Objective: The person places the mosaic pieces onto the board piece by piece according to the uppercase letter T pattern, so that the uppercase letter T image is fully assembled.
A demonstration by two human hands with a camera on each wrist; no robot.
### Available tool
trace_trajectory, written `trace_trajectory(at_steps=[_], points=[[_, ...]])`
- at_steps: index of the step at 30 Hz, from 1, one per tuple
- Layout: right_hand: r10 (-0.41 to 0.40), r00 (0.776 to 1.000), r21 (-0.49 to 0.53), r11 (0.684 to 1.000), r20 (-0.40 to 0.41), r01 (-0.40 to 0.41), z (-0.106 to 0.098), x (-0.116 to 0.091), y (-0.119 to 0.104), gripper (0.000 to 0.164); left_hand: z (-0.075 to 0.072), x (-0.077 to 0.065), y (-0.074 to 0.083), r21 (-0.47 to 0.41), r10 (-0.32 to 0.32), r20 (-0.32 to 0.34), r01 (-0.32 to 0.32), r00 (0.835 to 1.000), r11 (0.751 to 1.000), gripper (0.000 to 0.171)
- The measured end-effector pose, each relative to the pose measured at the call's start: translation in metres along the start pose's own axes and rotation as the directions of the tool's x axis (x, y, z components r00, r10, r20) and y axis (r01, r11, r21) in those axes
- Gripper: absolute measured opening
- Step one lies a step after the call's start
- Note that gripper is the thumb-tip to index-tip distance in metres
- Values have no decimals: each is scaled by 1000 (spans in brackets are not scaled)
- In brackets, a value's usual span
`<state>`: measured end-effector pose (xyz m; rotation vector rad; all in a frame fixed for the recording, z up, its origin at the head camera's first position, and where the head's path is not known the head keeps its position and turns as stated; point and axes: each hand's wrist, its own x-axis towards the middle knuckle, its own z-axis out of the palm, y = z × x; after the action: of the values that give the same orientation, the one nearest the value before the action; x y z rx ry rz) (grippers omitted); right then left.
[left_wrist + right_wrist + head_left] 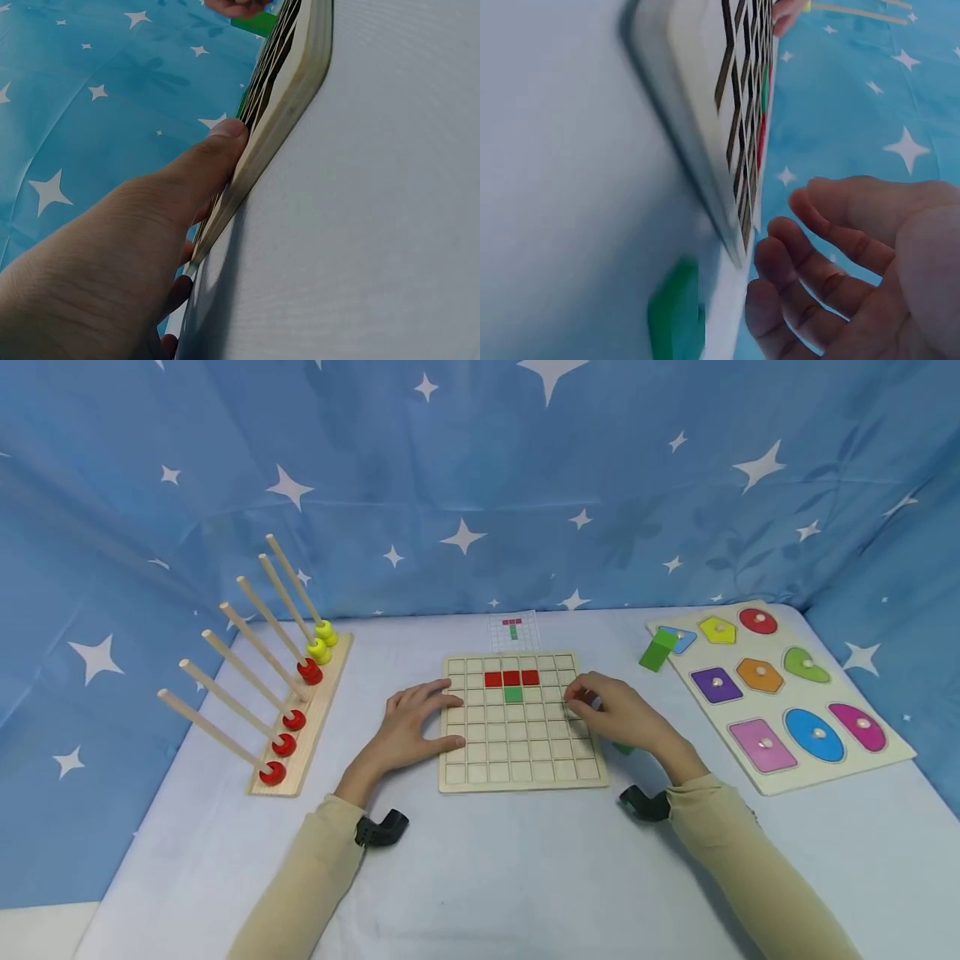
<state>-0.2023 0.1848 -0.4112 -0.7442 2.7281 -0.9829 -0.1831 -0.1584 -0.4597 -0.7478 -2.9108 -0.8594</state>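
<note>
A square wooden grid board (498, 772) lies on the table. Red square tiles (512, 678) form a row of three near its far side, with a green square tile (513, 694) just below the middle one. My left hand (408, 722) rests at the board's left edge, fingers spread; its thumb (225, 139) touches the rim. My right hand (618, 710) hovers over the board's right edge, fingers loosely bent and thumb close to the index finger. Nothing shows between those fingertips. Beneath this hand, a green piece (676, 311) lies beside the board, partly hidden in the head view.
A pattern card (513, 631) lies behind the board. Green blocks (658, 649) sit at the back right, beside a knobbed shape puzzle (780, 727). On the left stands a wooden peg rack (300, 752) with red and yellow beads. A blue star-patterned curtain (480, 485) hangs behind.
</note>
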Motion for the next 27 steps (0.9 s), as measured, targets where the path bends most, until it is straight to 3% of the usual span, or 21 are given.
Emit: trace_trajectory(at_steps=[11,19,27], points=[[54,998,-114,992,13,-52,-23,-51,26,17,-2,1,2,-17,-6,3,6,1000,1000,58],[87,985,-108,992,148,-72,-33,-61,36,24,2,2,3,-8,-9,10,9,1000,1000,60],[69,981,-76,996,182,-56,-33,-58,38,23,-1,2,1,-12,-9,5,9,1000,1000,59]])
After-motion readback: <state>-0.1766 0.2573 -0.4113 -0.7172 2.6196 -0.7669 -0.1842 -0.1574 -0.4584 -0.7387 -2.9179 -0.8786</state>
